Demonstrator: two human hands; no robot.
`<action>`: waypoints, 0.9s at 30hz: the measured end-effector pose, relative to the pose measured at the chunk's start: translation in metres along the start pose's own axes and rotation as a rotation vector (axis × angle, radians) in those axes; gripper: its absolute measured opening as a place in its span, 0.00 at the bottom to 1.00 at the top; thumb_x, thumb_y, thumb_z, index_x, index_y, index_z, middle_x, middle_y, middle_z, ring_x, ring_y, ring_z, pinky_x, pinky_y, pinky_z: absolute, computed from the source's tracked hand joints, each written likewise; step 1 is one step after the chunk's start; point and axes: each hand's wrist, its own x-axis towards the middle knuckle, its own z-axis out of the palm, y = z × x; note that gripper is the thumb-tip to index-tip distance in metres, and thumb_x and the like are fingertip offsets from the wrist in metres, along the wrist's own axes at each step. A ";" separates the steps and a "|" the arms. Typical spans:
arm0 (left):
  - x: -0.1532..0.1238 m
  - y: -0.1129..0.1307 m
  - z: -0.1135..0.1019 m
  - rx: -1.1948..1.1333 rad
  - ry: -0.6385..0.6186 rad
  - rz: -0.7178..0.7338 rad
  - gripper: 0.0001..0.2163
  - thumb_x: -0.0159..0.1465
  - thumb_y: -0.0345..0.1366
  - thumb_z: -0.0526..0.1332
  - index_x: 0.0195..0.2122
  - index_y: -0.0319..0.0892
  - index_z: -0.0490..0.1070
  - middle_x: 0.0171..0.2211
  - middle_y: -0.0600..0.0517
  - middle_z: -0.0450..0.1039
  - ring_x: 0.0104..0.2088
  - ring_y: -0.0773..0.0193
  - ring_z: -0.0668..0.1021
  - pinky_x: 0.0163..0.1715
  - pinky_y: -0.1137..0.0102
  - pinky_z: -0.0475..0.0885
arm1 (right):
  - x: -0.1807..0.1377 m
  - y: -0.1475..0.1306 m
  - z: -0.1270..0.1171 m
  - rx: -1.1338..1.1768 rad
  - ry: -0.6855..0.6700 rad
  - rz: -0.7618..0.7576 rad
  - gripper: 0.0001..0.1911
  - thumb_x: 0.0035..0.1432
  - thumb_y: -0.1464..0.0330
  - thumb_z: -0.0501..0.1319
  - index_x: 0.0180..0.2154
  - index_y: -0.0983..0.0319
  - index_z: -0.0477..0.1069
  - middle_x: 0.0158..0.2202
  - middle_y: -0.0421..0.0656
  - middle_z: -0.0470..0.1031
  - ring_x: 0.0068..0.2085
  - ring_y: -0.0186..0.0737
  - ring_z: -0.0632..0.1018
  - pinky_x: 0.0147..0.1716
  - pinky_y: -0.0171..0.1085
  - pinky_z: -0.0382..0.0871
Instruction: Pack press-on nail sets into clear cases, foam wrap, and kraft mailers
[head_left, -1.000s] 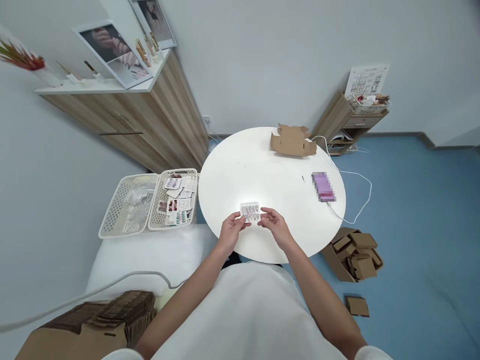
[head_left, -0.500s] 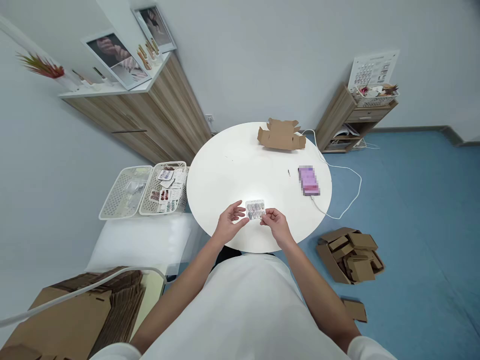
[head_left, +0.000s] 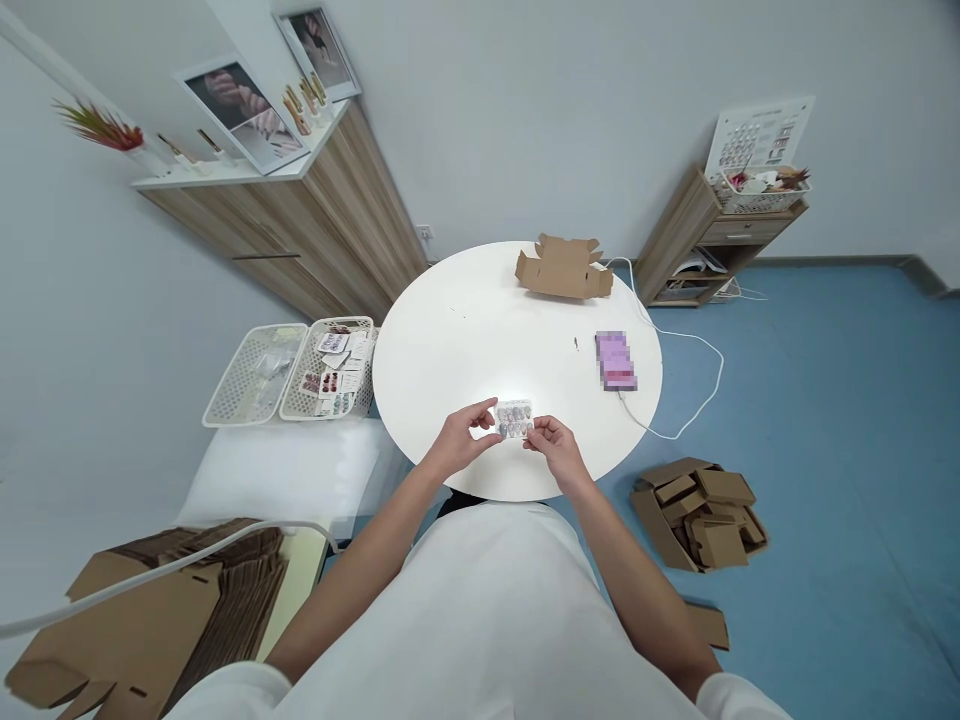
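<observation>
A small clear tray of press-on nails (head_left: 514, 417) is held just above the near part of the round white table (head_left: 480, 340). My left hand (head_left: 463, 439) pinches its left edge with thumb and fingers. My right hand (head_left: 553, 446) pinches its right edge. Both hands are closed on the tray, over the table's front rim.
A half-folded cardboard box (head_left: 562, 270) lies at the table's far side. A phone (head_left: 616, 360) on a white cable lies at the right. Two white baskets (head_left: 296, 370) with nail sets stand left. Flat cardboard blanks (head_left: 150, 620) and a box of cardboard pieces (head_left: 701, 510) sit nearby.
My left hand opened briefly half a second ago and has closed again on the tray's left edge. The tray stays between both hands. The view has shifted slightly.
</observation>
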 end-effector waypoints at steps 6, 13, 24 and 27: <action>0.004 -0.002 0.001 -0.198 0.024 -0.091 0.21 0.54 0.40 0.61 0.49 0.43 0.65 0.34 0.51 0.69 0.34 0.67 0.72 0.37 0.68 0.69 | 0.004 -0.001 -0.002 -0.015 -0.014 0.010 0.17 0.42 0.57 0.64 0.32 0.61 0.68 0.27 0.39 0.73 0.27 0.34 0.73 0.35 0.38 0.66; 0.006 -0.013 0.008 -0.448 0.114 -0.260 0.14 0.55 0.41 0.60 0.41 0.40 0.70 0.33 0.50 0.71 0.29 0.68 0.73 0.35 0.66 0.71 | 0.005 0.003 -0.006 -0.089 -0.076 0.077 0.16 0.43 0.59 0.64 0.32 0.61 0.68 0.26 0.39 0.72 0.30 0.38 0.76 0.38 0.41 0.65; 0.007 -0.015 0.009 -0.526 0.120 -0.301 0.13 0.54 0.40 0.60 0.38 0.39 0.69 0.30 0.51 0.70 0.28 0.69 0.73 0.33 0.67 0.71 | 0.006 0.003 -0.013 -0.102 -0.106 0.051 0.19 0.41 0.64 0.66 0.37 0.59 0.66 0.30 0.39 0.71 0.31 0.36 0.75 0.38 0.40 0.66; 0.006 -0.016 0.011 -0.519 0.110 -0.299 0.12 0.53 0.40 0.60 0.37 0.39 0.69 0.30 0.52 0.69 0.28 0.69 0.73 0.32 0.68 0.71 | 0.008 0.004 -0.016 -0.109 -0.139 0.026 0.29 0.41 0.66 0.66 0.47 0.56 0.61 0.37 0.42 0.70 0.32 0.33 0.74 0.37 0.40 0.67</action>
